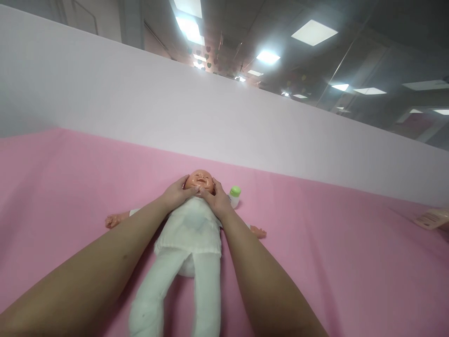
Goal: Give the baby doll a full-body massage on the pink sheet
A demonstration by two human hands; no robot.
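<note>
A baby doll with a white cloth body lies on its back, its arms spread out and its legs pointing toward me. My left hand cups one side of the doll's head, the thumb at its chin. Against the other side of the head rests my right hand, fingers curled along the cheek and its thumb close to the left one. Just right of my right hand stands a small white bottle with a green cap, partly hidden by the hand.
Pink cloth covers the surface under the doll. Behind it rises a white panel running across the whole view. At the far right edge lies a pale object with printing, only partly in view. Ceiling lights show beyond the panel.
</note>
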